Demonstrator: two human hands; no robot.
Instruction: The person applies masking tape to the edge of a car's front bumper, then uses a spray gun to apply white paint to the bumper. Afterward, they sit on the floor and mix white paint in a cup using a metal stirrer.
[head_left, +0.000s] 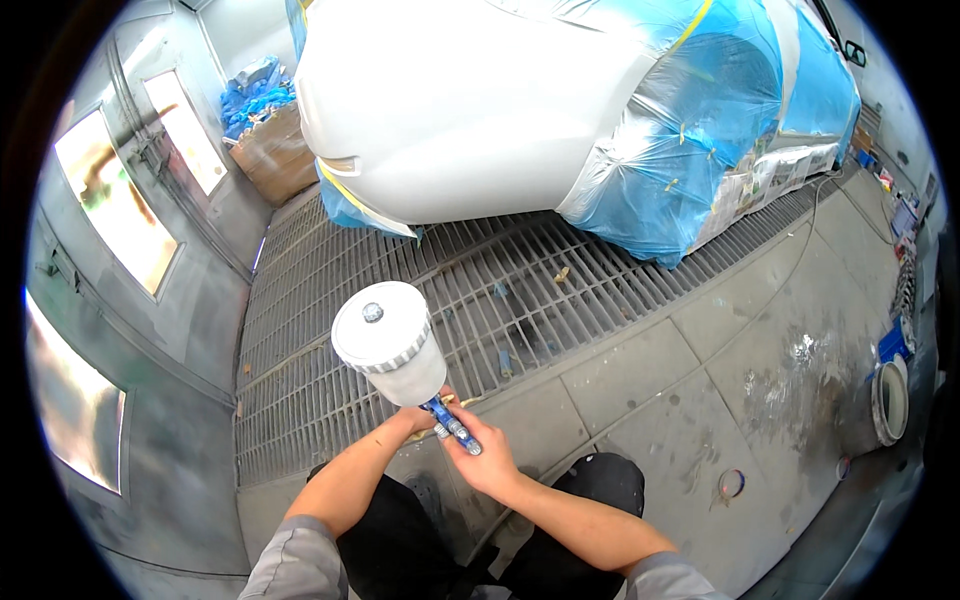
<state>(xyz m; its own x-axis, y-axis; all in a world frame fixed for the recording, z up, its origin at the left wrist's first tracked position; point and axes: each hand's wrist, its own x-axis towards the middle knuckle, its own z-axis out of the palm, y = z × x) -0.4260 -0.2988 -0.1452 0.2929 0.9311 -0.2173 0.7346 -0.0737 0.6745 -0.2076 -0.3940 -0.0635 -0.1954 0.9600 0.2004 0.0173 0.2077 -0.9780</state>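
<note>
Fingers of both hands pinch the spray gun (447, 417): left hand (418, 415) under its cup, right hand (482, 460) at the knobs.

Bright, sharp; white glare; fisheye-bent, dark rim.

Both hands (455, 440) on spray gun (405, 365), masked car (560, 110)

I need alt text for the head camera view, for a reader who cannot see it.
Seen from above, a person's two bare hands, left hand and right hand, hold a blue-bodied paint spray gun with a white plastic cup on top. Ahead, on a grey metal floor grating, stands a white car body partly masked with blue plastic sheeting.
</note>
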